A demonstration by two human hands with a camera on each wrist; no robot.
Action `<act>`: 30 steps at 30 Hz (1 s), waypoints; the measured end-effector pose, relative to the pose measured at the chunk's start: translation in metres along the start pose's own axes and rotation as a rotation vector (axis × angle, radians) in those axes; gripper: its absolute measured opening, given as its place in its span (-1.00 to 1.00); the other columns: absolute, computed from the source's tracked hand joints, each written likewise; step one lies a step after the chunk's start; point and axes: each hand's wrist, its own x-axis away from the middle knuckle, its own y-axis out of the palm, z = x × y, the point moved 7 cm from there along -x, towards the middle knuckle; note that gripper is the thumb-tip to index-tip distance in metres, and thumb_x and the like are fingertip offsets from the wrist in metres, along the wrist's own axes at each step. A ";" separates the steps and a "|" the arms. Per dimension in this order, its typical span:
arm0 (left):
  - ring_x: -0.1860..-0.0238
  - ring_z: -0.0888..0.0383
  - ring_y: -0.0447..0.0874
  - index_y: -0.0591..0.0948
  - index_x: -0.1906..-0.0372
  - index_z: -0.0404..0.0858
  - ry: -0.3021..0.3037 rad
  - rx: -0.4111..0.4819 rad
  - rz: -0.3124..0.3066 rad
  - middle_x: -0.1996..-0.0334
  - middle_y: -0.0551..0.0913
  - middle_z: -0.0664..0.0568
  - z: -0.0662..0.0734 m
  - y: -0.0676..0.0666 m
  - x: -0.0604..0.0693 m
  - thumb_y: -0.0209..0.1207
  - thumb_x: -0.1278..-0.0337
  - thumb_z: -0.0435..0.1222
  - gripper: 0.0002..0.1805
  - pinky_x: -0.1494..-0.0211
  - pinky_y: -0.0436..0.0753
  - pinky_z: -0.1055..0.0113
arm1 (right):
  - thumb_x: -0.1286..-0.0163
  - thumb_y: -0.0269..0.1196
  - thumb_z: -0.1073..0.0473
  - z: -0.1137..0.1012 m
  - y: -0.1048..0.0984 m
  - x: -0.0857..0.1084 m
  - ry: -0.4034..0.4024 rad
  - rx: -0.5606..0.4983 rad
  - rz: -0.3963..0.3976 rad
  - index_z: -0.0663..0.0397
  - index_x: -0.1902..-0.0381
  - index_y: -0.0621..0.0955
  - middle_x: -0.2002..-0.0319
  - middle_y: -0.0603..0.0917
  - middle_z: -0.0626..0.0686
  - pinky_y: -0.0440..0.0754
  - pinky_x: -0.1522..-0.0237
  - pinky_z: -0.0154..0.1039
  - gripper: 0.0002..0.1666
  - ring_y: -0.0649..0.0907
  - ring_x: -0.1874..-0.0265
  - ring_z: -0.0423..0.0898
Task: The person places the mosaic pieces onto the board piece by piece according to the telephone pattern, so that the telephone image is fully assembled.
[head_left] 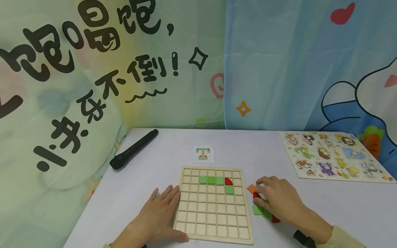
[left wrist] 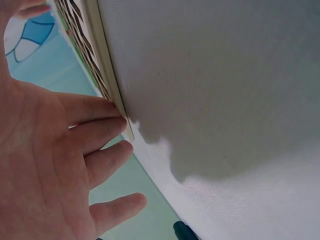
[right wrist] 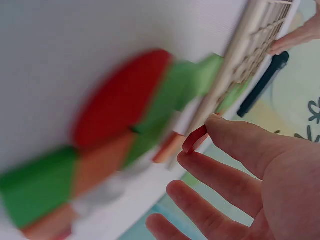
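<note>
Apparently for steadiness, my straight-fingered left hand (head_left: 158, 213) is bracing the pale wooden gridded board (head_left: 214, 217) along its left edge, while my right hand (head_left: 280, 199) is pinching a small red piece (right wrist: 196, 139) above loose green and red pieces (head_left: 257, 209) right of the board.

Head view: set above, faced forward and down; table (head_left: 167, 151) and backdrop (head_left: 266, 69) taken in at mid-range. Left wrist view: set close to left hand (left wrist: 50, 155), tilted. Right wrist view: set close over loose pieces (right wrist: 120, 102), tilted; grid board (right wrist: 237, 50) shared with head view.
</note>
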 end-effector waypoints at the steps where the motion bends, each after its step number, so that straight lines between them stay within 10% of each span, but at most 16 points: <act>1: -0.64 -0.11 0.15 0.21 -0.59 -0.31 0.001 -0.001 -0.002 -0.63 0.19 -0.12 0.000 0.000 0.000 0.19 0.32 0.64 0.46 -0.57 0.21 -0.30 | -0.15 0.53 -0.13 -0.002 -0.003 -0.002 -0.006 -0.002 0.006 -0.11 0.24 0.84 0.06 0.76 -0.02 0.70 0.18 0.06 -0.69 0.70 0.09 0.05; 11: -0.63 -0.10 0.16 0.21 -0.58 -0.31 0.008 -0.018 0.002 -0.63 0.19 -0.12 0.000 0.001 -0.002 0.18 0.31 0.65 0.46 -0.57 0.22 -0.29 | -0.17 0.54 -0.01 -0.041 -0.025 -0.036 -0.153 -0.028 0.133 -0.09 0.28 0.82 0.03 0.77 -0.01 0.69 0.19 -0.01 -0.79 0.72 0.08 0.01; 30: -0.63 -0.11 0.18 0.24 -0.57 -0.30 -0.010 0.000 0.011 -0.62 0.22 -0.11 -0.001 0.001 -0.002 0.22 0.32 0.62 0.44 -0.57 0.24 -0.28 | -0.28 0.47 -0.04 -0.105 0.011 -0.115 -0.369 0.030 0.070 -0.11 0.29 0.78 0.01 0.77 -0.04 0.63 0.18 -0.14 -0.82 0.71 0.08 -0.03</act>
